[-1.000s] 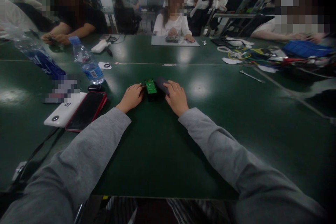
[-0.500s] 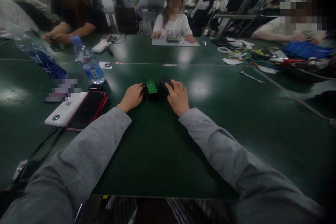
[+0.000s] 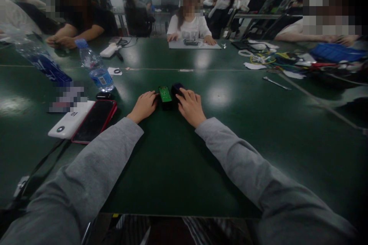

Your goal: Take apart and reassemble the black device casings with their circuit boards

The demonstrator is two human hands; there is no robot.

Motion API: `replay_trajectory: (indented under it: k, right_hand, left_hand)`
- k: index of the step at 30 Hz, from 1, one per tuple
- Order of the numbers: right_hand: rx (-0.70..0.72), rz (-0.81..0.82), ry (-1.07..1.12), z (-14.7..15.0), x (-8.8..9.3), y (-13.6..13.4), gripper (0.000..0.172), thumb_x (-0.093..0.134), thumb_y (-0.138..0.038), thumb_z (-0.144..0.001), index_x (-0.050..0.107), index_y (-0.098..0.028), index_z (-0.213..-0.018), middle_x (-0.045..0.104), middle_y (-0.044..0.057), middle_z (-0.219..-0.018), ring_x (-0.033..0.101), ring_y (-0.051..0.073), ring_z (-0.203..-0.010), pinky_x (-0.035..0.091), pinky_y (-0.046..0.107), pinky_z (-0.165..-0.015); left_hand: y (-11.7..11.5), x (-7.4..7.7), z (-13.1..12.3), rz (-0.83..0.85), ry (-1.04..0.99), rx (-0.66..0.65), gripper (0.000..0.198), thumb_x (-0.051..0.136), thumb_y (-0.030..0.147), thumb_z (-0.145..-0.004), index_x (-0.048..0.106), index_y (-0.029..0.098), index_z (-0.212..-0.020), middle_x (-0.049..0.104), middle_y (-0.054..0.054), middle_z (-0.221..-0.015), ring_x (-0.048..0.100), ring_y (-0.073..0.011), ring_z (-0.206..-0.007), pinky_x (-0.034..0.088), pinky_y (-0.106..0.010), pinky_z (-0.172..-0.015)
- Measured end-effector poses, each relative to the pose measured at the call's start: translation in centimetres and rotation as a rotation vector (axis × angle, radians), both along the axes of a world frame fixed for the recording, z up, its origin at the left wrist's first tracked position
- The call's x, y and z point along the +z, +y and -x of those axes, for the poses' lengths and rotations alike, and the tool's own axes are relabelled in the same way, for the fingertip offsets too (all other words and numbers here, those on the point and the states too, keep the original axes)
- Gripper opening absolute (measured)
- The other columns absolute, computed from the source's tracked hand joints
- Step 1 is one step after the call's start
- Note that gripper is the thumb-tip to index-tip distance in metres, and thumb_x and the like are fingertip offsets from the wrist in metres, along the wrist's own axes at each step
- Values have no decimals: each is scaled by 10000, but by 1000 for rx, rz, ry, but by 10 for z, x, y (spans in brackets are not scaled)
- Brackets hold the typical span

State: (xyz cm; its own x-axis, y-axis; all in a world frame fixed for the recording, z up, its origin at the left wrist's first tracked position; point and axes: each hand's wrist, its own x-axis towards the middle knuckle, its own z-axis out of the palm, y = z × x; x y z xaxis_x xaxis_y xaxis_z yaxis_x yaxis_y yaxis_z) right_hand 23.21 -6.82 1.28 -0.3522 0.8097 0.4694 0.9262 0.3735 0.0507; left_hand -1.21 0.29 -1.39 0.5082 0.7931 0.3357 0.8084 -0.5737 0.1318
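Nearby on the left, a bottle (image 3: 99, 71) stands beyond a phone (image 3: 94, 121) and a power bank (image 3: 69, 122), while a wrench (image 3: 276, 83) and a heap of cables (image 3: 297, 60) lie well off to the right. Between the hands, a black box (image 3: 165, 98) sits on the table (image 3: 163, 160), its green board (image 3: 165, 93) facing up, and the right hand (image 3: 191, 106) grasps a dark cover (image 3: 177, 86) just beside it. That hand hides the cover's near end, and the left hand's (image 3: 145, 106) fingertips blur into the box's dark side, so whether they grip it I cannot tell.

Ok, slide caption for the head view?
Left hand beside a black box topped by a green circuit board, right hand on a dark piece alongside.
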Motion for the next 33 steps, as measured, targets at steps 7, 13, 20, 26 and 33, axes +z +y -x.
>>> replay_trajectory:
  k: [7, 13, 20, 26, 33]
  right_hand:
    - [-6, -18, 10, 0, -2, 0, 380, 469, -164, -958, 625, -173, -1304, 438, 113, -1525, 378, 335, -1340, 375, 521, -1044]
    - [-9, -32, 2, 0, -4, 1, 365, 463, -159, -962, 634, -177, -1284, 442, 110, -1519, 378, 335, -1334, 369, 517, -1044]
    - [-4, -26, 27, 0, -3, 1, 378, 453, -152, -959, 619, -178, -1297, 444, 113, -1511, 372, 335, -1331, 375, 523, -1036]
    - [-8, -25, 39, -1, -4, 1, 411, 465, -161, -950, 572, -162, -1347, 442, 124, -1508, 373, 337, -1332, 371, 528, -1039]
    - [-12, -25, 6, -1, -4, 1, 381, 491, -165, -948, 597, -163, -1314, 433, 120, -1510, 371, 338, -1333, 377, 520, -1035]
  left_hand:
    - [1, 0, 0, 20, -6, -1, 384, 423, 268, -1013, 572, 130, -1338, 542, -169, -1469, 506, -286, -1367, 411, -524, -1145]
    - [-3, 3, -1, 14, -2, 4, 371, 448, 246, -1001, 570, 149, -1337, 553, -156, -1459, 508, -282, -1364, 405, -525, -1149]
    - [-2, 2, 0, 10, -9, 3, 375, 430, 272, -1014, 573, 143, -1336, 552, -161, -1462, 510, -283, -1364, 413, -526, -1143]
    - [-1, 1, 0, 3, -15, 1, 376, 433, 275, -1012, 575, 151, -1338, 560, -158, -1453, 515, -286, -1359, 419, -524, -1140]
    - [-1, 0, 0, 2, -21, -1, 368, 428, 277, -1015, 578, 162, -1331, 565, -150, -1448, 519, -284, -1354, 424, -534, -1134]
